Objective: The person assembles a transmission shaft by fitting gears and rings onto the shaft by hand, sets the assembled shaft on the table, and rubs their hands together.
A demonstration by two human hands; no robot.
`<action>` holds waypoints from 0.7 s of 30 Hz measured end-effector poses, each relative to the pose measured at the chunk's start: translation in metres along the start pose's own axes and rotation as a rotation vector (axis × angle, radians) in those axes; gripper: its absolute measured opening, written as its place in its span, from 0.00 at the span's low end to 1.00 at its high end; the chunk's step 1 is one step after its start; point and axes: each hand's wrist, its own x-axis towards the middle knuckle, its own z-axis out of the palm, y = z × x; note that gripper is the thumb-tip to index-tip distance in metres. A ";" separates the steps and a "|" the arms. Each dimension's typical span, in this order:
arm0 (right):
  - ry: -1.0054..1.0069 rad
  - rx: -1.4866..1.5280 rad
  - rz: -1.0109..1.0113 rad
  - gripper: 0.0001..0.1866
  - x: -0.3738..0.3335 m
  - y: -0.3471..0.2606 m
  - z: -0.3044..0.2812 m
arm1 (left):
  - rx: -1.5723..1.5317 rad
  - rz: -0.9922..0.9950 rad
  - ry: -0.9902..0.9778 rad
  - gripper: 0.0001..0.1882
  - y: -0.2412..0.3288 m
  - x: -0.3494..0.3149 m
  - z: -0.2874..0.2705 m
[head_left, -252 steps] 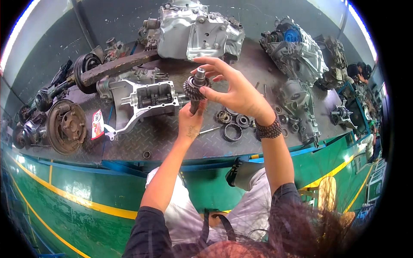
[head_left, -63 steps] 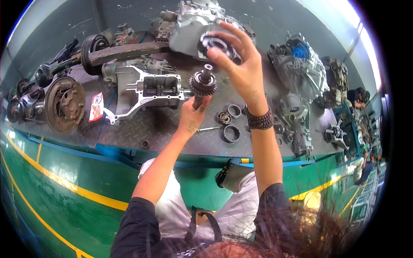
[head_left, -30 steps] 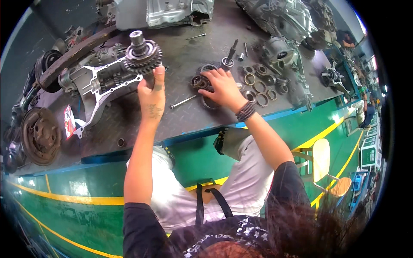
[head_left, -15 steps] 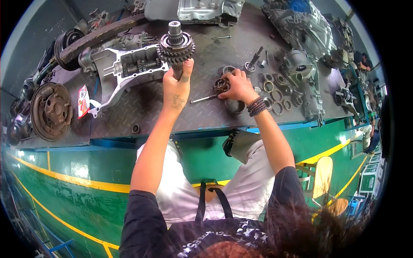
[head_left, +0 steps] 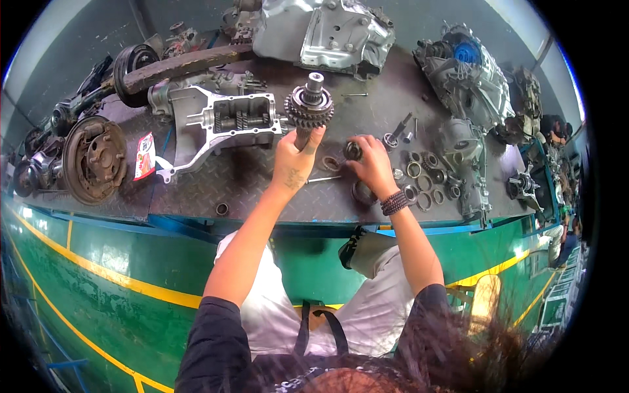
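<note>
My left hand (head_left: 298, 157) is closed around the lower part of a gear shaft (head_left: 310, 105), holding it upright above the bench with its toothed gears and bearing at the top. My right hand (head_left: 373, 167) grips a small dark gear hub (head_left: 353, 151) between thumb and fingers; the fingers partly hide it. Just left of that hand lies a brownish ring (head_left: 331, 163). A long bolt (head_left: 324, 179) lies between my two hands. Below my right wrist, a dark ring gear (head_left: 362, 193) is partly covered.
An open gearbox housing (head_left: 242, 121) stands left of the shaft. Several rings and bearings (head_left: 424, 184) lie right of my right hand, with a short shaft (head_left: 401, 128) behind. A metal casing (head_left: 341, 36) and a large transmission (head_left: 462, 75) stand at the back; a rusty brake drum (head_left: 96, 159) is far left.
The view has shifted, so the bench sits lower in it. The left hand still holds the shaft upright. The right hand keeps the hub; a brownish ring now shows on the bench beside it.
</note>
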 end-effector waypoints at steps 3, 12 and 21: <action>0.093 0.314 0.157 0.29 0.014 -0.009 -0.007 | -0.018 0.020 -0.013 0.28 0.004 0.000 0.000; -0.146 1.922 0.266 0.31 0.058 -0.090 -0.083 | 0.022 0.058 0.024 0.26 0.000 0.001 -0.001; -0.079 1.903 0.109 0.28 0.092 -0.146 -0.116 | 0.060 0.129 0.018 0.34 0.001 0.001 0.000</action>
